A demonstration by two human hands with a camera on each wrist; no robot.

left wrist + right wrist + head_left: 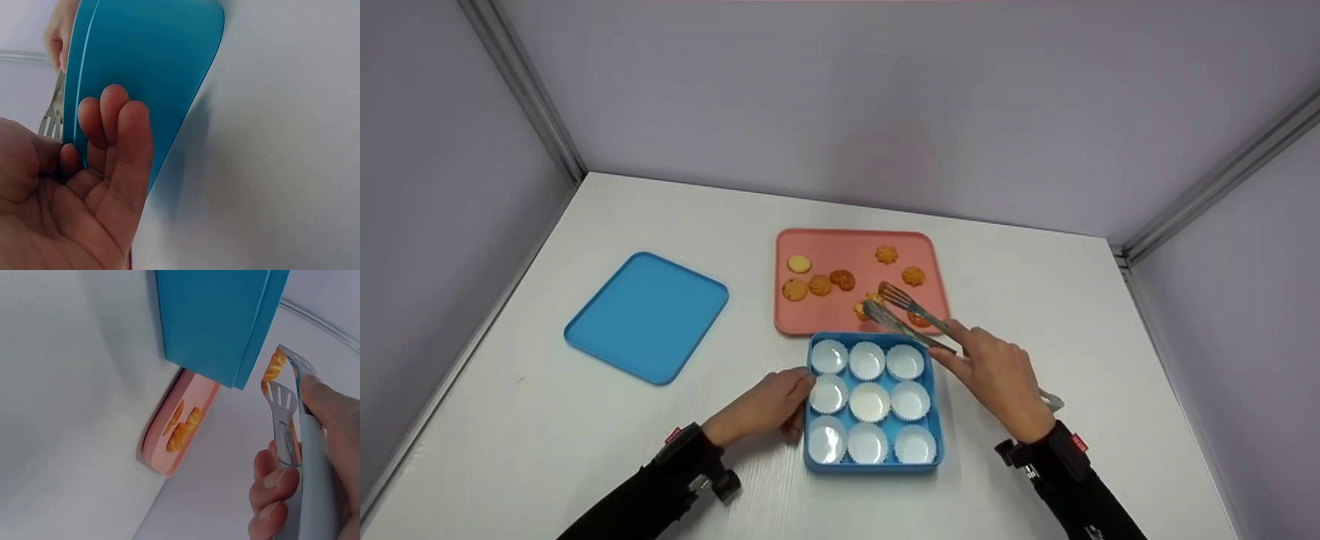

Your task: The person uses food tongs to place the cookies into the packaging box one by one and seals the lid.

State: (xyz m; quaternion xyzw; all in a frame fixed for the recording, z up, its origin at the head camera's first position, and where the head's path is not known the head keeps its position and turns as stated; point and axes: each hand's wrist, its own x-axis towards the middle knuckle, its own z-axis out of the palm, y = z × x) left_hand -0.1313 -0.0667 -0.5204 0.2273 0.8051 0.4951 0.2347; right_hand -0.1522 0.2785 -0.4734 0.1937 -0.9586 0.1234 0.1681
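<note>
My left hand (769, 405) is at the left side of a blue box (873, 469). Its thumb reaches the rim, and several fingers lie along the outer wall (152, 50). White paper cups (869, 402) stand in rows in the box. In my right hand (997, 375) is a pair of metal tongs (911, 306) with pale handles (318, 484). Between the slotted tips sits a golden cookie (274, 364), seen against the wall in the right wrist view. From the head, the tips overlap the front of a pink tray (840, 244), just beyond the box.
Several cookies lie on the pink tray, among them a pale round one (799, 264), a swirl (913, 276) and a pretzel shape (842, 280). A flat blue tray (649, 319) lies to the left on the white table (510, 420). Grey walls (840, 105) surround the table.
</note>
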